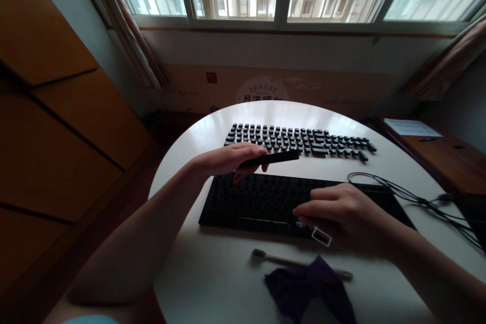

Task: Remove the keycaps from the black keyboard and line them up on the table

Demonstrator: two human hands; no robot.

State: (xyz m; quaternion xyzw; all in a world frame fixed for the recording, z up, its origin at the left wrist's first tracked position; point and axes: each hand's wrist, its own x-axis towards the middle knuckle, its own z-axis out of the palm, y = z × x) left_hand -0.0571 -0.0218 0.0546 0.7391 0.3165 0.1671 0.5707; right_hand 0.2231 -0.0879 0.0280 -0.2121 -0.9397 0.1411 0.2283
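My left hand (243,158) is closed around a thin black slab (279,158), seen nearly edge-on, above the far left part of a black keyboard (261,197). Many of the keyboard's keycaps are off. At the keyboard's near edge, right of centre, my right hand (336,207) has its fingers bent together, their tips pointing left. What they hold, if anything, is hard to see. Just below them shows a small rectangle with a white outline (321,236). The loose black keycaps (296,139) lie in rows behind the keyboard, partly hidden by my left hand.
A toothbrush (284,260) and a crumpled dark purple cloth (309,288) lie on the round white table (212,268) in front of the keyboard. Black cable (413,196) is looped at right. Beyond stands a wooden desk (451,154) with papers (412,127).
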